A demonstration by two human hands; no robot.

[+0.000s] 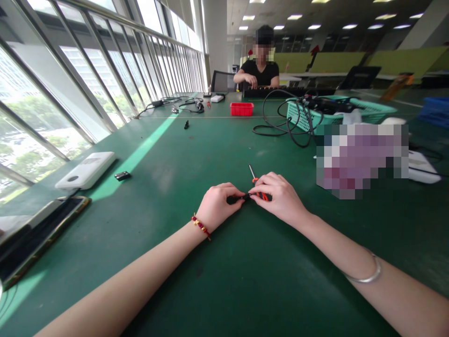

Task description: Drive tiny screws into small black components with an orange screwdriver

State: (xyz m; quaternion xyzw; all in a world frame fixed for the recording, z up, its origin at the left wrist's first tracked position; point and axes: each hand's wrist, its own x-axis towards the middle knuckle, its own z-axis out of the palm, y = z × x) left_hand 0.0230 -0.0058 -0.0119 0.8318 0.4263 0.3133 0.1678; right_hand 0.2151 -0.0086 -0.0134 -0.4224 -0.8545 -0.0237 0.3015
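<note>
My left hand (220, 202) is closed, thumb and fingers pinching a small black part (231, 200) whose kind I cannot make out. Across from it, my right hand (280, 194) is closed too, its fingertips meeting at the other end of that black part. A screwdriver (263, 196) with an orange and black handle lies on the green table (196, 281), partly hidden behind and beneath my right hand. Its metal shaft points away from me.
At left are a white device (86, 171), a phone (45, 234) and a small black block (122, 176). Farther back sit a black piece (186, 124), a red bin (242, 109), cables and a teal basket (301, 117). A person (261, 70) sits opposite; a blurred-out item (361, 159) lies right.
</note>
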